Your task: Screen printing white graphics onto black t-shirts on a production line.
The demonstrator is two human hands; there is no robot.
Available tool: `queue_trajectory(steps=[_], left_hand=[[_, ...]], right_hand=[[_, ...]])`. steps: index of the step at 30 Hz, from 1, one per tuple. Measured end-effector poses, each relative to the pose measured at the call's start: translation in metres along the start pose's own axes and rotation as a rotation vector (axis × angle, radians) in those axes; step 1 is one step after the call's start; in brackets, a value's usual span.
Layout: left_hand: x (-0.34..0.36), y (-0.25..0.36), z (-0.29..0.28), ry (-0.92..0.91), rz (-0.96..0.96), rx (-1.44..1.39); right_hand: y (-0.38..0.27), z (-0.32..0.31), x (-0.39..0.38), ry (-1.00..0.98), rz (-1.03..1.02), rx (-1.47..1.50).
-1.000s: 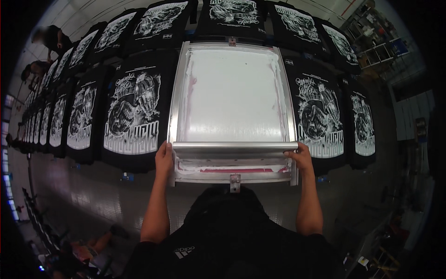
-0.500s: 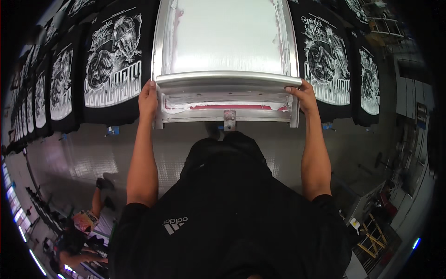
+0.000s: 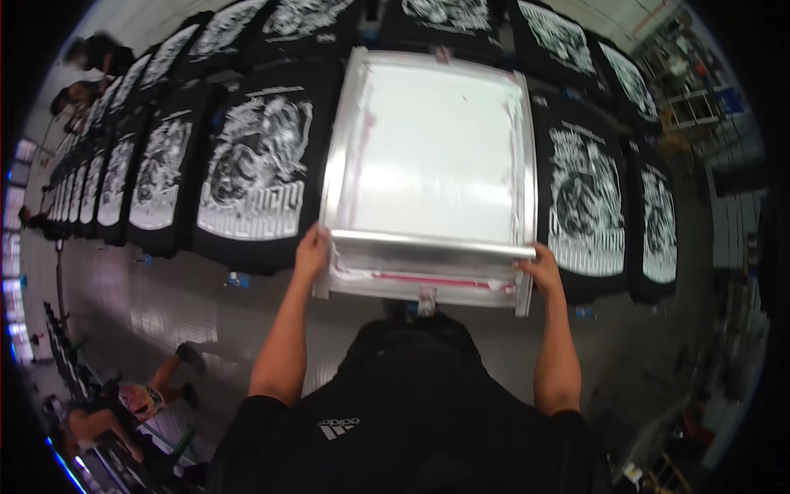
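Note:
A metal-framed printing screen (image 3: 531, 173) lies in front of me, its mesh (image 3: 436, 156) coated white with streaks of ink along both sides. Across its near end runs a long squeegee (image 3: 428, 244) with a silvery metal handle. At the squeegee's left end my left hand (image 3: 310, 255) is closed around the handle, next to the frame's rail. My right hand (image 3: 543, 270) grips the opposite end, its thumb on the near side. White ink and a reddish strip (image 3: 436, 281) show between the squeegee and the frame's near edge. The squeegee's blade is hidden.
Black shirts with white prints lie on both sides, one close left (image 3: 255, 173) and one close right (image 3: 584, 202). More shirts (image 3: 444, 12) form a row beyond the screen. A metal clamp (image 3: 426, 300) sits at the screen's near edge. Another person (image 3: 123, 420) is at lower left.
My view has tilted up, so the screen and hands appear lower and more shirts show beyond. Both hands keep their hold on the squeegee, still near the screen's near end.

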State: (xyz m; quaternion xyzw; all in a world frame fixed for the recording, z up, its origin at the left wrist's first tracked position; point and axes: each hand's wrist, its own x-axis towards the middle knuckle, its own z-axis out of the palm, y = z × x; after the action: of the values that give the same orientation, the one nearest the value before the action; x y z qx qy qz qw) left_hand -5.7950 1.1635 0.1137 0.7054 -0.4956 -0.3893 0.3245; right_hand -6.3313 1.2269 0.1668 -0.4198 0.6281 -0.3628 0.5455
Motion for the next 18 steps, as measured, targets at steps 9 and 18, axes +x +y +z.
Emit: queue_trajectory(steps=[9,18], left_hand=[[-0.133,0.314,-0.037,-0.692,0.653,-0.733],[-0.217,0.452,0.012,-1.423,0.939,-1.47]], right_hand=[[-0.076,0.01,-0.028,-0.112,-0.151,-0.963],[-0.083,0.019,-0.025,-0.074,-0.096,-1.015]])
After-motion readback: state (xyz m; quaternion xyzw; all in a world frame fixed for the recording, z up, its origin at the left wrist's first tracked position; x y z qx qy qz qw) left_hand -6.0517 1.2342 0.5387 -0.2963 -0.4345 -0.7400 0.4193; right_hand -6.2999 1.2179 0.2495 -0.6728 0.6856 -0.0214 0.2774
